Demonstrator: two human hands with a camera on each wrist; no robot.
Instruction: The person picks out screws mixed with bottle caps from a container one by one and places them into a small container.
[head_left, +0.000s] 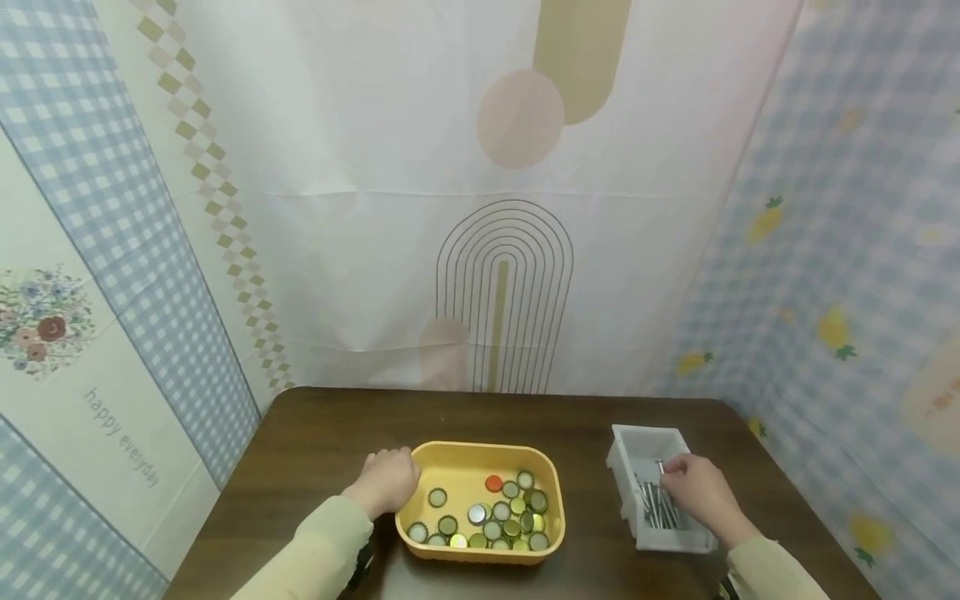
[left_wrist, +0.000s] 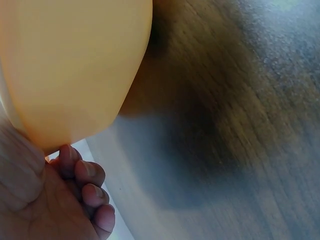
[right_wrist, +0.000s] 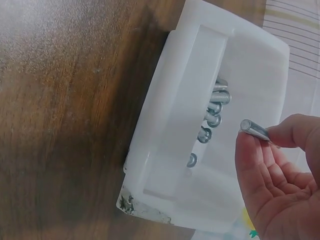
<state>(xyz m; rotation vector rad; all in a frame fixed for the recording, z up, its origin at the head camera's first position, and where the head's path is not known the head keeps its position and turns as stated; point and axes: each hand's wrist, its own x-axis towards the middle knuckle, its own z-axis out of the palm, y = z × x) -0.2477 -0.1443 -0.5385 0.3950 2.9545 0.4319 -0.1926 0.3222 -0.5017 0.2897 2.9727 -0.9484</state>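
My left hand grips the left rim of a yellow plastic tub. Seen from the left wrist, the fingers curl against the edge of the tub. Many bottle caps, silver, gold and one red, lie in it. On the right, my right hand is over a white plastic bin and pinches one silver metal bolt between thumb and fingertips. Several more silver bolts lie inside the bin, their rounded ends showing in the right wrist view.
Both containers stand apart on a dark brown wooden table. Behind it hangs a pale patterned cloth, with blue checked cloths at the sides. One corner of the bin has a dark, dirty patch.
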